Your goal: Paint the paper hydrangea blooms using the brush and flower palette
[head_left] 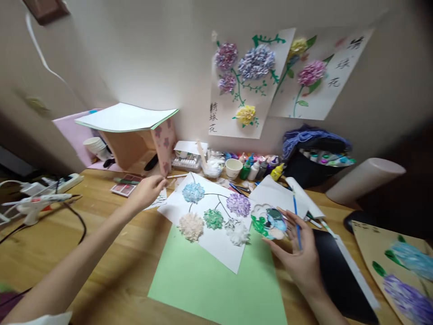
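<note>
We see the flower sheet [231, 256] mid-desk, over green paper [216, 289] reaching toward 6 o'clock. At 3 o'clock, our right hand [301, 253] grips the paint palette [270, 222], brush [297, 216] across fingers. At 10, our left hand [150, 192] is pinched closed; can't tell if on anything. Paint bottles [253, 171] at 1.

left poster [250, 97]: 绣球花; right poster [321, 101]: 绣球花; tan sheet [368, 246]: illegible

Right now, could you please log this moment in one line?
left hand: near white sheet; right hand: holding paint palette, blue brush; sheet: five flower clusters, partly over green paper
</note>
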`<action>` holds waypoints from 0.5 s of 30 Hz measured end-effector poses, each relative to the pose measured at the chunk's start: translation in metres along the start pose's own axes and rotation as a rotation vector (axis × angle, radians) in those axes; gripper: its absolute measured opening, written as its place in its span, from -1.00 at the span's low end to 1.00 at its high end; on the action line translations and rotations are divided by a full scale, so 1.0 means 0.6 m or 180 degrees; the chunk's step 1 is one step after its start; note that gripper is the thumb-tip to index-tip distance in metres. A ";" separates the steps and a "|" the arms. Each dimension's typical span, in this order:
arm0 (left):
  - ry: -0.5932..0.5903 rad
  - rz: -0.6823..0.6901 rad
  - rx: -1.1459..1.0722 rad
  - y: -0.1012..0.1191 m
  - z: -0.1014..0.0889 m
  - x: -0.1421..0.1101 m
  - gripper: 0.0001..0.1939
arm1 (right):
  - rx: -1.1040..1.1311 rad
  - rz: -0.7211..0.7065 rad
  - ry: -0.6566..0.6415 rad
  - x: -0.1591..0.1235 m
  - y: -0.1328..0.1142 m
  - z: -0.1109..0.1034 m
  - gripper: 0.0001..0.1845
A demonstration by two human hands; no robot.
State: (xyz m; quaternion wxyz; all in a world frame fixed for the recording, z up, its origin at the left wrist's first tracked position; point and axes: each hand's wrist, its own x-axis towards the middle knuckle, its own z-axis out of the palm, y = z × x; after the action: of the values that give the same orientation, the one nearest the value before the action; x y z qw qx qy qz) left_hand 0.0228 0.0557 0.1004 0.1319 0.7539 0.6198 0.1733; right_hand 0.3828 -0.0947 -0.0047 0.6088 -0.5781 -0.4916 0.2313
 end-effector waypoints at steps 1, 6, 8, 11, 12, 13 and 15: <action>-0.0031 -0.0202 0.0007 -0.036 0.005 -0.025 -0.72 | 0.0008 0.0015 0.0018 0.000 0.004 0.002 -0.13; -0.0417 -0.0801 -0.0697 -0.123 0.056 -0.106 -0.74 | 0.0055 0.0060 0.0216 0.010 0.006 0.011 -0.10; -0.0526 -0.1161 -0.1345 -0.125 0.077 -0.118 -0.73 | 0.0101 0.0073 0.0318 0.014 -0.002 0.016 -0.10; -0.0660 -0.1549 -0.1918 -0.112 0.097 -0.118 -0.61 | 0.0149 0.0011 0.0376 0.013 -0.016 0.023 -0.08; -0.0665 -0.1584 -0.1964 -0.107 0.101 -0.116 -0.59 | 0.0144 -0.0025 0.0378 0.011 -0.019 0.024 -0.07; -0.0657 -0.1585 -0.1958 -0.102 0.104 -0.113 -0.59 | 0.0138 -0.0054 0.0374 0.009 -0.020 0.024 -0.06; -0.0653 -0.1566 -0.1887 -0.092 0.107 -0.107 -0.67 | 0.0134 -0.0059 0.0388 0.004 -0.021 0.022 -0.06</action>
State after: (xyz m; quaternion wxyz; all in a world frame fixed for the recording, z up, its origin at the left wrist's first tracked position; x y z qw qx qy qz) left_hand -0.0101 0.0045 0.0132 0.4426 0.5256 0.6886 0.2317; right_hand 0.3685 -0.0892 0.0056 0.6518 -0.5736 -0.4539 0.2004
